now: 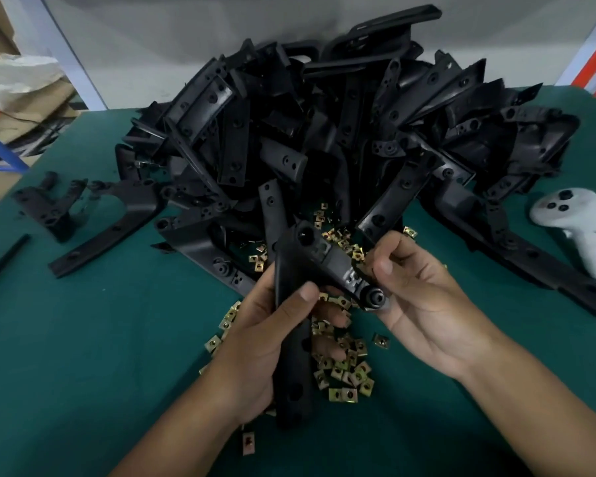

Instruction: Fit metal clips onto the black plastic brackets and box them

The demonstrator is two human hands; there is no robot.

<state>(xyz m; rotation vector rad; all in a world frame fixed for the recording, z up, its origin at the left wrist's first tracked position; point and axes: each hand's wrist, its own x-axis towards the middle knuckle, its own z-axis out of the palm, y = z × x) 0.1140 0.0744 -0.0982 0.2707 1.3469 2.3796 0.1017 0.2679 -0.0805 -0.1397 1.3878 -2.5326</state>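
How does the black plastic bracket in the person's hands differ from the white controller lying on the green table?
The black plastic bracket is dark, long and angular; the white controller is pale and rounded. The bracket is gripped by the left hand and right hand; the controller lies untouched on the green table. Both look plastic.

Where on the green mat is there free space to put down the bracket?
Bare green mat lies left of the left hand, below the lone brackets. Crowded: the bracket pile behind, and the clips between the hands.

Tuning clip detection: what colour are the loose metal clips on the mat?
Brassy yellow-gold metal clips, clearest in the head view against the green mat.
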